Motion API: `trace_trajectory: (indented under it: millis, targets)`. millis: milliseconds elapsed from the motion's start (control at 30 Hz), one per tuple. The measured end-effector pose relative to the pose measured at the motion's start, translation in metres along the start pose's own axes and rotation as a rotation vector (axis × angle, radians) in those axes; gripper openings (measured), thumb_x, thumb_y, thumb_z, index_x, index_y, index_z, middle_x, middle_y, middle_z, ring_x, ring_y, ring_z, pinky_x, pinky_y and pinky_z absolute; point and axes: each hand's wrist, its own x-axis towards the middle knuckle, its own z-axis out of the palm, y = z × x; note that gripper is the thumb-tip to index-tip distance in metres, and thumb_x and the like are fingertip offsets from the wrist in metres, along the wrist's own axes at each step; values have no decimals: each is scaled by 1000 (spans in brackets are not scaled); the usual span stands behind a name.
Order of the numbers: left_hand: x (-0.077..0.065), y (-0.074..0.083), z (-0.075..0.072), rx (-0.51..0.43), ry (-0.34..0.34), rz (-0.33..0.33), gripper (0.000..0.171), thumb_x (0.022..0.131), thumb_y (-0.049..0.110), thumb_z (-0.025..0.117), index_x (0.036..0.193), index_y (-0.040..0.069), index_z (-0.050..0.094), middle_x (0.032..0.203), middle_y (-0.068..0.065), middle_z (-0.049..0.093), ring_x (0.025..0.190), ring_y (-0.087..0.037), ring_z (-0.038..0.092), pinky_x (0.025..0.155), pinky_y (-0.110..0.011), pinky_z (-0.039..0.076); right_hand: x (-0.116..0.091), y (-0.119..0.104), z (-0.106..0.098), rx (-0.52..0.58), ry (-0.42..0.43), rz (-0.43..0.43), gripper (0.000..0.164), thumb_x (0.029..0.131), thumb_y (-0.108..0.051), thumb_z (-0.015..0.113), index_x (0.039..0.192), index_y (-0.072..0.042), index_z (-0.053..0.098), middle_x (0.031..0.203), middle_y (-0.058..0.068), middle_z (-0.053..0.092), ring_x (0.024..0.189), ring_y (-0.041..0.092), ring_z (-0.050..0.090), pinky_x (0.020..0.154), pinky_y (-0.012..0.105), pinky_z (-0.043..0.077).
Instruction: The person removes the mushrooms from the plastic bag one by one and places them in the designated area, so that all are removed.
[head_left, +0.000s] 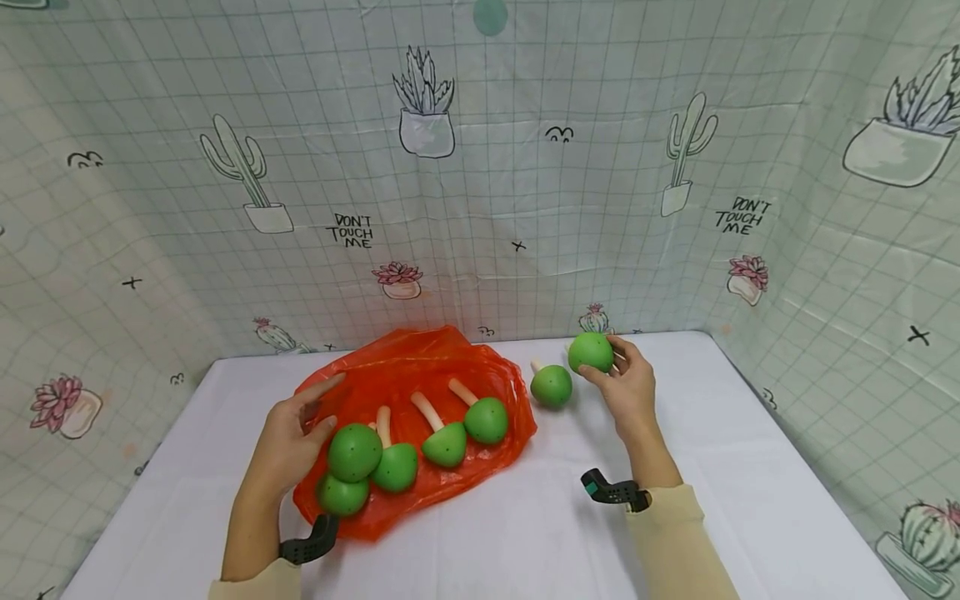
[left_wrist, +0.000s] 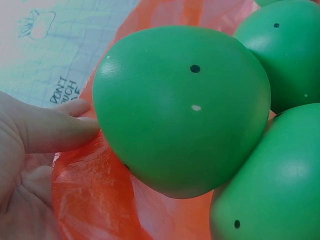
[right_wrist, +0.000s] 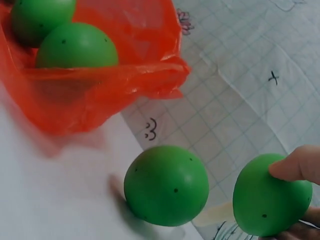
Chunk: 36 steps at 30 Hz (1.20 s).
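Observation:
My right hand (head_left: 630, 387) grips a green toy mushroom (head_left: 589, 352) by its round cap, with the thumb on the near side and the fingers behind. Just left of it, another toy mushroom (right_wrist: 166, 186) lies on the table, its pale stem pointing away from me. My left hand (head_left: 288, 446) is at the left edge of a red plastic bag (head_left: 360, 375), thumb and fingers spread apart and extended over it. In the left wrist view, the thumb's tip comes right up to a green cap (left_wrist: 180, 110). Several mushrooms, including one near the bag's right side (head_left: 486, 420), lie in the spread bag.
A white-covered table (head_left: 540, 517) carries everything. Behind it and along both sides hangs a pale grid-patterned cloth (head_left: 480, 200) printed with cactus drawings. Dark wrist straps (head_left: 311, 542) with small devices are on both wrists.

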Motion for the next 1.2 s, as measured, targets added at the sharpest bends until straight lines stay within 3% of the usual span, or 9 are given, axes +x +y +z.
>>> trace_trajectory:
  millis: [300,667,1200]
  targets:
    - [1,-3,1,18,9,11,58,99,-13,61,154,3,52,155,-21,52,133,-45,58,106,-51,51,3,6,-9,-31,12,50,73,87,7,73,153,6,42,158,24,43,147,35,44,118,45,43]
    - [0,-2,-1,30,3,4,58,99,-13,60,154,2,52,155,-23,50,135,-46,56,108,-54,48,1,7,-16,-175,-71,161,77,89,1,74,157,6,37,161,28,37,149,44,37,120,53,38]
    - [1,0,0,20,-2,-37,59,100,-11,60,156,4,50,154,-25,51,133,-47,57,105,-52,50,7,19,-19,-284,-181,252,79,89,2,75,155,11,34,157,32,38,145,47,39,119,57,37]
